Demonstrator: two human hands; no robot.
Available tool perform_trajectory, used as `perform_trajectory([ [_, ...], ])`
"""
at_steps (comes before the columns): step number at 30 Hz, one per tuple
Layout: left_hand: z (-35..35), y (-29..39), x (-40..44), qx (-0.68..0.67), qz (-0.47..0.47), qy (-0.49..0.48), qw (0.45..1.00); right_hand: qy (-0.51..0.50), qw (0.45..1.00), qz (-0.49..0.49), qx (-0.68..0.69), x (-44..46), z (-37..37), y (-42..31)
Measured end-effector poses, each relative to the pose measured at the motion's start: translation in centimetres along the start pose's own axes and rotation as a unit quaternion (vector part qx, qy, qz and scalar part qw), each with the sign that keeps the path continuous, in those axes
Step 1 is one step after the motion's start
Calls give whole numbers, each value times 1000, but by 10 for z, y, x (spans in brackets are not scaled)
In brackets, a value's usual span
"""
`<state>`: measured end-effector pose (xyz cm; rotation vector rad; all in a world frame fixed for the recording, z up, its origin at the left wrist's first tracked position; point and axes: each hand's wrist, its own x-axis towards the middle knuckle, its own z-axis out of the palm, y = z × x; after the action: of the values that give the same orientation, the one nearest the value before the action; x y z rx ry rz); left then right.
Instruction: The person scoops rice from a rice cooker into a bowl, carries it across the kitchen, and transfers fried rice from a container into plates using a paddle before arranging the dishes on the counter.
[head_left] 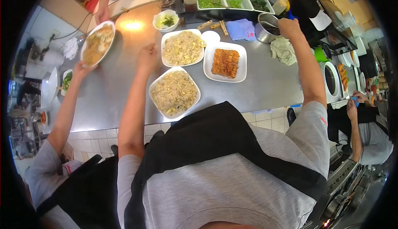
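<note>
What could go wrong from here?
The oval white plate of food, held between a co-worker's hand and another hand across the steel counter, might spill if one lets go.
The right hand is at the round steel pot; a hasty move could tip it.
The nearer white square dish of fried rice sits near the counter's edge, by the wearer's black apron; leaning in might nudge it.

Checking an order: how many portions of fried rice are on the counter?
2: the near rice, by the wearer's apron, and the far rice, just beyond it.
</note>
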<state>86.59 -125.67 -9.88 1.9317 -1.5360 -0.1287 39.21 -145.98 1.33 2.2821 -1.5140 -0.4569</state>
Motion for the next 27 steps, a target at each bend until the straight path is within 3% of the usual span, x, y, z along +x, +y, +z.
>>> perform_trajectory([
  [3,14,1,14,-30,-76,-106,991,4,1000,9,1,-5,-13,5],
  [7,22,4,16,-48,-95,-134,985,-52,998,12,-24,-15,-27,19],
  [10,22,2,16,-125,-160,-153,967,-24,999,26,24,-31,-37,26],
  [14,25,-13,13,-268,-242,-163,918,146,985,92,28,-52,-27,13],
  [17,8,1,1,-341,-280,-192,877,124,991,44,10,-70,-13,-10],
  [21,1,2,-2,-389,-288,-206,850,183,943,154,230,-90,-49,-70],
  [23,-3,4,0,-373,-290,-208,857,221,875,121,413,-94,-52,-115],
  [25,1,0,0,-377,-288,-205,856,185,862,75,466,-89,-46,-163],
  [26,2,-1,1,-379,-287,-202,856,103,878,67,462,-90,-61,-184],
  [27,1,-1,1,-382,-288,-204,854,102,890,35,442,-90,-65,-203],
])
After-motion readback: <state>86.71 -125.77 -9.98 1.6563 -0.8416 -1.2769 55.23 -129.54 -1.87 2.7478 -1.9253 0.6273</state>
